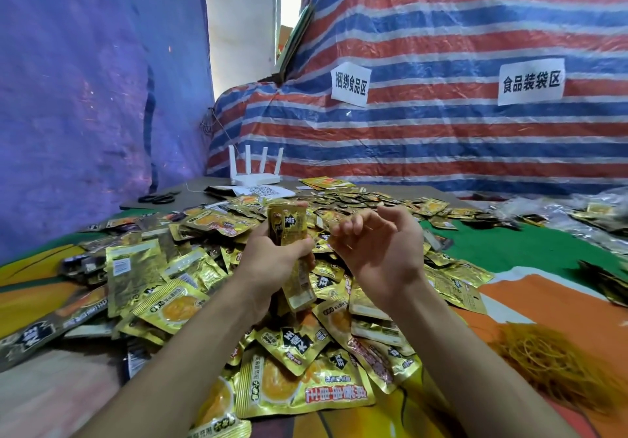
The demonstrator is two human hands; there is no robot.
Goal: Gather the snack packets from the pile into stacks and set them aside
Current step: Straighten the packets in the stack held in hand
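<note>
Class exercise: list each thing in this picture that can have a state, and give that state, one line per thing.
left hand: closed around an upright stack of packets
stack of packets: held on end above the pile
right hand: fingers curled, a rubber band stretched around them
pile of packets: loose, unsorted
rubber bands: heaped, loose
scissors: lying flat

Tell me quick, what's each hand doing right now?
Left hand: closed around an upright stack of gold snack packets.
Right hand: fingers loosely curled, holding no packet.
</note>
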